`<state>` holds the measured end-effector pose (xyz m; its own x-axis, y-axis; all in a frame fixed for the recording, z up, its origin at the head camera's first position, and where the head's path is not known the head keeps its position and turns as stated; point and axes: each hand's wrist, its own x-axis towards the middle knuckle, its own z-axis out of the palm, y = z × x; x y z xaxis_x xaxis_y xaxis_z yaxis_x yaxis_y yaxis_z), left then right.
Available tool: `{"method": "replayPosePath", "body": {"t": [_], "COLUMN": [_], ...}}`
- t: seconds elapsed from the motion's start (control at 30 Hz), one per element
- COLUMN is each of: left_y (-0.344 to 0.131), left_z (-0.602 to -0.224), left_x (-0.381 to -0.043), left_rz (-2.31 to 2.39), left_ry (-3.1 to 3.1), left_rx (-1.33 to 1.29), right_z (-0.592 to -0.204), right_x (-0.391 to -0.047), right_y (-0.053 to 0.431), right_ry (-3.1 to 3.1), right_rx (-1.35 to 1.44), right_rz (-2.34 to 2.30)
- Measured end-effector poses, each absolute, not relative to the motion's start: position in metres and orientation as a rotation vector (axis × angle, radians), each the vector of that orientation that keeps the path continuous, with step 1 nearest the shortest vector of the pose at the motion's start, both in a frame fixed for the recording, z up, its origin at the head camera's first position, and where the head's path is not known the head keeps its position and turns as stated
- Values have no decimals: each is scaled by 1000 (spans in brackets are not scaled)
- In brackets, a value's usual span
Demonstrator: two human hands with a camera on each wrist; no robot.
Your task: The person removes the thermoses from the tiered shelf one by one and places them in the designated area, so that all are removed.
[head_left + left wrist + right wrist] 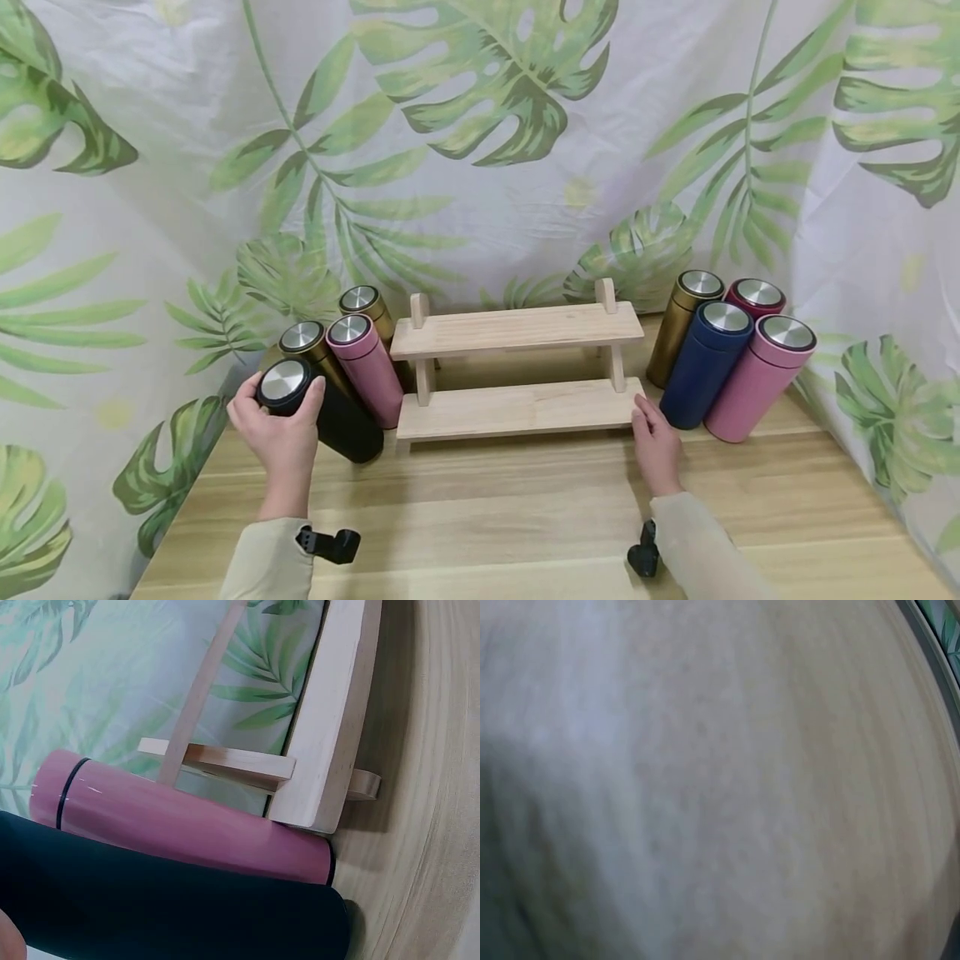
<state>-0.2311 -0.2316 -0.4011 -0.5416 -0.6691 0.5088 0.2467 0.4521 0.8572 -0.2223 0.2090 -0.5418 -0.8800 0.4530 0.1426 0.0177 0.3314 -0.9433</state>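
My left hand (pixel 279 429) grips a black thermos bottle (pixel 348 429) around its silver-topped lid, at the left of the table. In the left wrist view the black bottle (pixel 172 892) runs alongside a pink bottle (pixel 187 821); whether its base touches the table I cannot tell. A two-tier wooden shelf (pixel 517 408) stands in the middle. At the right end of its lower board, my right hand (pixel 657 446) holds the corner with its fingertips. The right wrist view shows only blurred wood grain.
Behind the black bottle stand a pink bottle (pixel 367 367) and two gold ones. Gold, red, blue (pixel 705 367) and pink bottles cluster right of the shelf. Leaf-printed cloth (pixel 487 208) hangs behind the wooden table (pixel 510 517).
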Motion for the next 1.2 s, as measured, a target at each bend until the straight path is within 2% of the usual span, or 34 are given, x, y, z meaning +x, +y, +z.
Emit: {"method": "replayPosePath", "body": {"t": [1.2], "left_y": [-225], "left_z": [-408], "left_x": [-254], "left_rz": [-1271], "left_ry": [-2012], "left_rx": [323], "right_z": [-541], "right_x": [-224], "right_y": [210], "right_ry": [-2218], "right_rx": [-410], "right_rz": [1541]}}
